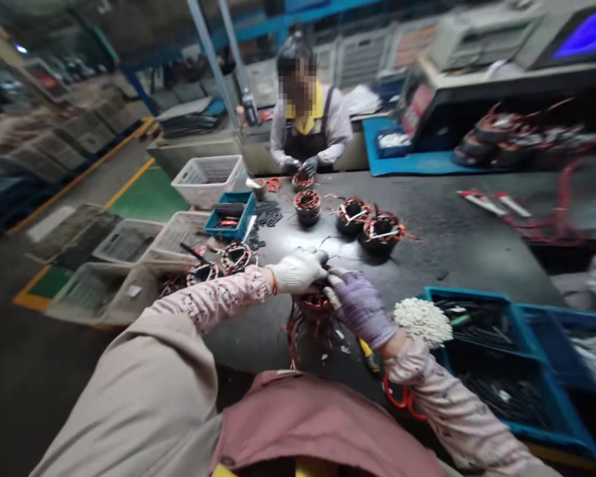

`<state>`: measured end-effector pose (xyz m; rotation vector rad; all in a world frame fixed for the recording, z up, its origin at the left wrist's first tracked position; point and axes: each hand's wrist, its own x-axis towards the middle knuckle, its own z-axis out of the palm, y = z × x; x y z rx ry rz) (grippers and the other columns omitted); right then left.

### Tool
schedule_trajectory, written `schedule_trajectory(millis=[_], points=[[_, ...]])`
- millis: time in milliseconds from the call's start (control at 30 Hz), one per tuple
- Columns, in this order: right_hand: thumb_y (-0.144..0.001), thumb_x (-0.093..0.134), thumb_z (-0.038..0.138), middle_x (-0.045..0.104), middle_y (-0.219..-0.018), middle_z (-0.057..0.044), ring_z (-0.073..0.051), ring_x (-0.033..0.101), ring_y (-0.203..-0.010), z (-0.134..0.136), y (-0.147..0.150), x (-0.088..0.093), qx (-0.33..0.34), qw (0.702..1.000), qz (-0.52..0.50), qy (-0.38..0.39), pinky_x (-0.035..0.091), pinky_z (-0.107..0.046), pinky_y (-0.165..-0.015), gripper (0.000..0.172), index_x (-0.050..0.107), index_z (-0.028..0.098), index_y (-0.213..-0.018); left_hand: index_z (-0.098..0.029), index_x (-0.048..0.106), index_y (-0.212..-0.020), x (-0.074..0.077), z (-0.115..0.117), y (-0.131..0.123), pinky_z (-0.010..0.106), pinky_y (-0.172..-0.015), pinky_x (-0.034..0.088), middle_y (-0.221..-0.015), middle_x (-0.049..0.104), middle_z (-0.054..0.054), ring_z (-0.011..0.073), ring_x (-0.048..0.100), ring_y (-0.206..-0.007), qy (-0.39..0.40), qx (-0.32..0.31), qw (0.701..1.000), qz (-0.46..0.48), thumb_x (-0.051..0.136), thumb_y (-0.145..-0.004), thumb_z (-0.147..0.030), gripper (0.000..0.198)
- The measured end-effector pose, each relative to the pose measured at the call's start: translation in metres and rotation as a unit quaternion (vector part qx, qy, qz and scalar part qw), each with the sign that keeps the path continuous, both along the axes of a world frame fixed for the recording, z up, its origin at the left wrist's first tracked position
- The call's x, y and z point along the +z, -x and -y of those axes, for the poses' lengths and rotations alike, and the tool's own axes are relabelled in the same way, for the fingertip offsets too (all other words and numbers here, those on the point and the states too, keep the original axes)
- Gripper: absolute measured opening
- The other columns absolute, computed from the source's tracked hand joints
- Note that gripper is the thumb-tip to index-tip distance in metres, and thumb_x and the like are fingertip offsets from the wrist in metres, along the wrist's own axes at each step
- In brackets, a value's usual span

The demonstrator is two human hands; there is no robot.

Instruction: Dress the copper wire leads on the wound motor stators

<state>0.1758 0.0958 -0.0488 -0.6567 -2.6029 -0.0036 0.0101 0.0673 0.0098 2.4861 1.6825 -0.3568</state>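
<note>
A motor stator [316, 310] with reddish copper windings and loose dangling wires stands on the dark table in front of me. My left hand [297, 270], in a white glove, reaches over its far left rim with fingers bent and closed on it. From the right, my right hand [361, 306] in a purple glove has its fingers curled onto the stator's right rim. The gloves cover much of the stator's top, so fine wires between the fingertips cannot be made out. Just beyond my hands sit more stators, one [381, 235] with white sleeving across its top.
Across the table a co-worker [312, 136] handles another stator [302, 180]. Blue bins [509, 324] of dark tubes and a bundle of white sleeves [422, 322] lie right. Red-handled scissors [402, 401] lie near my right forearm. White crates [209, 173] stand left.
</note>
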Motion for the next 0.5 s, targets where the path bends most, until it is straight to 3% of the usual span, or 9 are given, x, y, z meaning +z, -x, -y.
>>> schedule_trajectory(millis=[133, 300, 400, 500], points=[[-0.091, 0.042, 0.026, 0.061, -0.119, -0.01, -0.024, 0.059, -0.097, 0.006, 0.001, -0.008, -0.044, 0.995, 0.073, 0.042, 0.052, -0.038, -0.084, 0.031, 0.068, 0.016, -0.105, -0.009, 0.065, -0.099, -0.013, -0.01, 0.001, 0.033, -0.065, 0.047, -0.091, 0.063, 0.016, 0.0244, 0.062, -0.083, -0.047, -0.009, 0.998, -0.027, 0.045, -0.087, -0.031, 0.033], [-0.092, 0.037, 0.027, 0.061, -0.12, -0.011, -0.023, 0.059, -0.102, 0.009, -0.014, -0.016, -0.007, 1.0, 0.01, 0.011, 0.053, -0.035, -0.087, 0.039, 0.061, 0.01, -0.118, 0.0, 0.066, -0.096, -0.009, -0.002, -0.003, 0.035, -0.053, 0.046, -0.081, 0.066, 0.022, 0.0266, 0.066, -0.07, -0.057, -0.131, 0.988, -0.058, 0.028, -0.088, -0.01, 0.04], [-0.087, 0.045, 0.027, 0.056, -0.126, -0.014, -0.026, 0.055, -0.11, 0.006, -0.02, -0.017, 0.059, 0.998, 0.005, -0.008, 0.052, -0.036, -0.091, 0.045, 0.055, 0.006, -0.126, -0.001, 0.07, -0.088, -0.001, -0.003, -0.011, 0.034, -0.056, 0.047, -0.077, 0.067, 0.022, 0.0258, 0.066, -0.07, -0.021, -0.074, 0.996, -0.053, 0.033, -0.083, -0.005, 0.037], [-0.084, 0.05, 0.025, 0.055, -0.127, -0.018, -0.03, 0.056, -0.108, 0.004, -0.021, -0.012, 0.071, 0.997, 0.039, -0.015, 0.053, -0.042, -0.088, 0.044, 0.057, 0.005, -0.123, -0.006, 0.072, -0.085, 0.006, -0.011, -0.017, 0.034, -0.066, 0.048, -0.079, 0.069, 0.016, 0.0234, 0.064, -0.074, 0.048, 0.001, 0.999, 0.009, 0.049, -0.081, -0.011, 0.025]])
